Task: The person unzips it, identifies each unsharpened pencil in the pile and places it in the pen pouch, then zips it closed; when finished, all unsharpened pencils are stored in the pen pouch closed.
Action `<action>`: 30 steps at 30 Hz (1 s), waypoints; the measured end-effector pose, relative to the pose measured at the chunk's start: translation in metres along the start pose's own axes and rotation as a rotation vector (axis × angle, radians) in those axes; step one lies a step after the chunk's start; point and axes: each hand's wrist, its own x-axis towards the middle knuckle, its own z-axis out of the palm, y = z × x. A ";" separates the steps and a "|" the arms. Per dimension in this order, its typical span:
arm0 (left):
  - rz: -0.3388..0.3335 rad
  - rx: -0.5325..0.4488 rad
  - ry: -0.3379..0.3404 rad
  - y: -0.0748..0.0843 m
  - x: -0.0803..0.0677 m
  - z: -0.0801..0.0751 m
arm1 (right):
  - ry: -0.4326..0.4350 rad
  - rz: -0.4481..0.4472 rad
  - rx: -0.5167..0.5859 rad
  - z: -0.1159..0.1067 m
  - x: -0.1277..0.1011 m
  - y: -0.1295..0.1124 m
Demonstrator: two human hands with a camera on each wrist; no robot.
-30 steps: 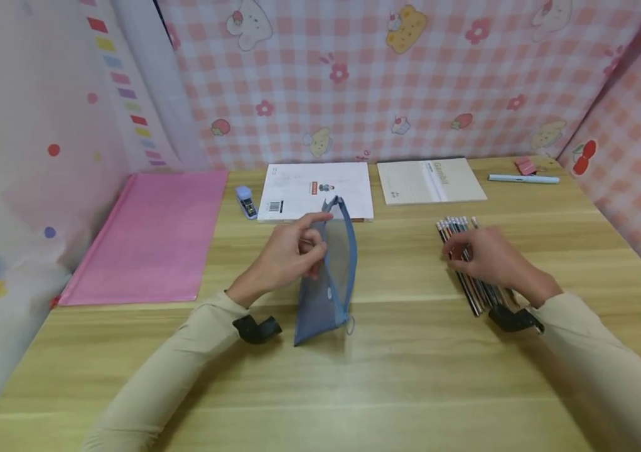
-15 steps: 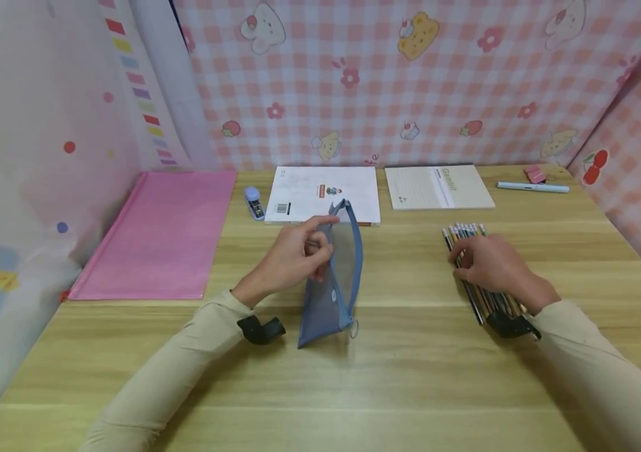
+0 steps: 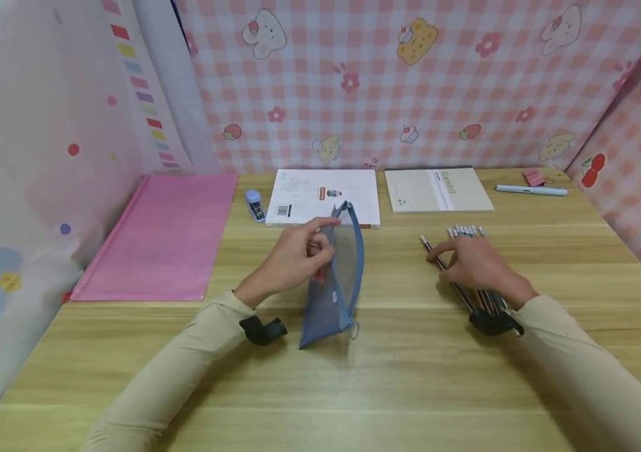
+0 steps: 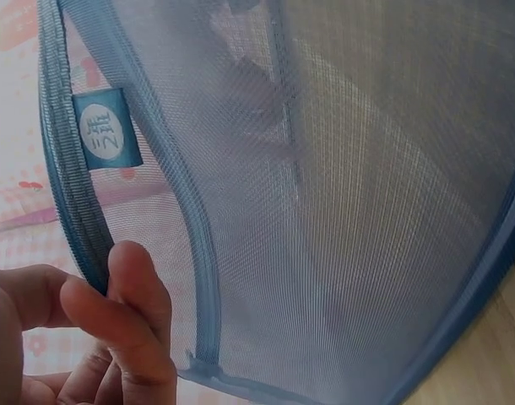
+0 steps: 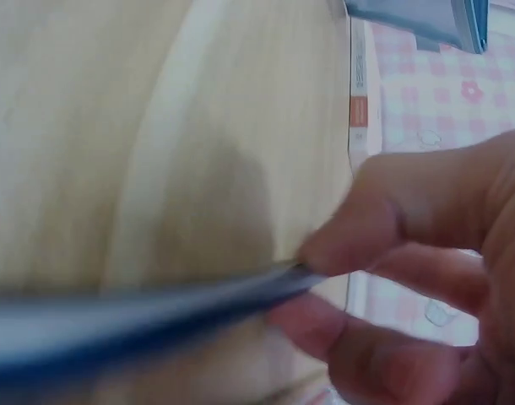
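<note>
Blur swallows most of your right-wrist view: one pencil [image 5: 139, 308] shows only as a dark streak pinched between thumb and finger. Your right hand [image 3: 475, 263] covers much of the pencil row [image 3: 467, 233], so no count is possible. Your left hand [image 3: 297, 257] pinches the rim of the blue mesh pouch [image 3: 334, 282], held upright at the centre of the wooden desk [image 3: 388, 376]. Pink checked cloth walls [image 3: 467, 81] enclose it.
</note>
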 end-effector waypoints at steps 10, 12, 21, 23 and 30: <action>0.005 0.003 0.004 -0.001 0.000 0.000 | -0.004 -0.003 0.481 0.007 0.000 -0.023; 0.009 0.005 0.006 -0.001 0.000 0.000 | -0.014 -0.015 0.597 0.006 0.000 -0.030; 0.007 -0.006 0.005 0.000 0.000 0.002 | 0.042 -0.124 0.958 0.000 0.006 -0.067; 0.004 -0.008 0.004 0.000 0.001 0.003 | 0.075 -0.167 1.019 0.000 0.010 -0.074; -0.003 -0.022 0.001 0.000 0.000 0.005 | 0.230 -0.220 1.151 0.010 0.028 -0.095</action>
